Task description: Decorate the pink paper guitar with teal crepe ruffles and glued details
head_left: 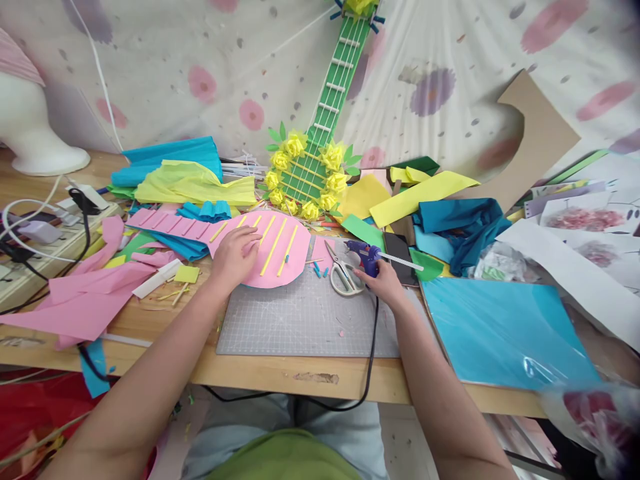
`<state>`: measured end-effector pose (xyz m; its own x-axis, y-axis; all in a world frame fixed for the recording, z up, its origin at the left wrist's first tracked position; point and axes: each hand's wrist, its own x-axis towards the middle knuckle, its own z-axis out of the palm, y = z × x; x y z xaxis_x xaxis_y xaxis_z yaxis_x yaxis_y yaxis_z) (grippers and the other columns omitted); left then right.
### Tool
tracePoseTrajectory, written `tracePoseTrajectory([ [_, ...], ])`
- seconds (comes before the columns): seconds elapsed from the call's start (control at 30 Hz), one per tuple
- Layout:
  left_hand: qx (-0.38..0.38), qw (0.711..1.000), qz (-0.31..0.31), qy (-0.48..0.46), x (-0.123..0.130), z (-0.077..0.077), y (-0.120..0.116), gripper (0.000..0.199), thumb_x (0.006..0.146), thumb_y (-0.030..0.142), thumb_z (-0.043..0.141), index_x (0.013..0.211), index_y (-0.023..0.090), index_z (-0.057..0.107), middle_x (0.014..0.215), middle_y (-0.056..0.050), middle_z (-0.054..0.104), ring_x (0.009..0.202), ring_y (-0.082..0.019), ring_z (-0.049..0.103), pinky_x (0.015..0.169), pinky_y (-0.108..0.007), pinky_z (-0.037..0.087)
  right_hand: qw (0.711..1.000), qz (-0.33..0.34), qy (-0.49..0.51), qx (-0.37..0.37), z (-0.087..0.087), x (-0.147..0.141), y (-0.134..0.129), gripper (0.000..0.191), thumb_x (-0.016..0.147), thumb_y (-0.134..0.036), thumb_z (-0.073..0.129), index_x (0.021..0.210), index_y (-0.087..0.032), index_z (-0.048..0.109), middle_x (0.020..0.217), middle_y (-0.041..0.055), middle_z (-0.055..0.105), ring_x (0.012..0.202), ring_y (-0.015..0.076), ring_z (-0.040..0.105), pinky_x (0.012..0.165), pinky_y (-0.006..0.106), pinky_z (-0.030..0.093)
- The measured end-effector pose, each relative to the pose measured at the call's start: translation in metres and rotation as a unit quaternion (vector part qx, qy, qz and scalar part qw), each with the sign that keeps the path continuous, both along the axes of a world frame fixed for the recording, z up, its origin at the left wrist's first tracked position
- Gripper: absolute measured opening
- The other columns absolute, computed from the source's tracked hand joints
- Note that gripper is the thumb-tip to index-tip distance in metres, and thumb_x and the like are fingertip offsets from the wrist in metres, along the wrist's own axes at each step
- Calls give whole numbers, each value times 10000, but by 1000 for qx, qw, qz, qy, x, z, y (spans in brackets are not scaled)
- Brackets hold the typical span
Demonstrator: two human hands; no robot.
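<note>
A pink paper guitar (295, 257) with yellow strips across its body lies at the back of the grey cutting mat (290, 327), its neck pointing left. My left hand (235, 257) rests on the guitar's body with the fingers spread. At the mat's right side my right hand (384, 283) is closed round the handle of a blue hot glue gun (367, 253), which has a white glue stick in its rear end. Grey-handled scissors (345, 277) lie just left of the gun. Small blue rolled pieces (317, 269) are scattered between guitar and scissors.
A green paper guitar (310, 167) with yellow flowers leans on the wall covering. Pink paper (85, 293) and a power strip (50, 253) lie left. A blue sheet (505, 327) lies right, below crumpled teal paper (457, 227). The gun's black cord (371, 363) hangs over the table edge.
</note>
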<state>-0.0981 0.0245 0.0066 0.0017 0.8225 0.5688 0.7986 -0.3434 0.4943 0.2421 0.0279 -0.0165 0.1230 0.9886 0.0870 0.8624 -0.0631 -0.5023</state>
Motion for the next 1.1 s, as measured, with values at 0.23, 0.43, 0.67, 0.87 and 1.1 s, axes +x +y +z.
tracePoseTrajectory([
  [0.23, -55, 998, -26, -20, 9, 8, -1, 208, 732, 160, 487, 842, 176, 664, 1038, -51, 655, 1027, -178, 564, 939, -350, 418, 987, -81, 135, -26, 5, -12, 11, 408, 671, -556, 529, 797, -170, 566, 761, 76, 618, 725, 214, 580, 611, 297, 416],
  [0.43, -35, 998, -44, -22, 20, 0, -15, 147, 720, 155, 511, 792, 175, 638, 893, -44, 662, 910, -182, 569, 863, -344, 431, 919, 144, 358, -83, 61, -26, 18, 392, 683, -508, 602, 855, -159, 559, 795, 36, 598, 557, 71, 478, 505, 203, 369],
  [0.67, -19, 999, -19, -31, 17, -4, -18, 151, 742, 170, 511, 824, 178, 638, 807, -41, 613, 840, -179, 538, 787, -332, 420, 889, 336, 150, -273, 111, -58, 66, 485, 698, -611, 545, 727, -129, 591, 546, 4, 507, 450, 60, 395, 433, 206, 302],
  [0.87, -68, 994, -31, -78, 23, 0, -15, 139, 741, 184, 521, 839, 184, 620, 641, 6, 492, 659, -135, 487, 639, -268, 405, 878, 380, 42, -287, 128, -85, 99, 537, 705, -663, 486, 680, -135, 580, 463, -21, 432, 435, 62, 391, 444, 210, 302],
  [1.1, -66, 995, -48, -62, 42, -6, -24, 155, 706, 216, 593, 852, 180, 556, 769, -20, 527, 761, -160, 493, 696, -296, 410, 862, 397, -26, -314, 134, -96, 100, 534, 691, -673, 492, 672, -143, 554, 465, -30, 427, 435, 59, 385, 442, 212, 285],
])
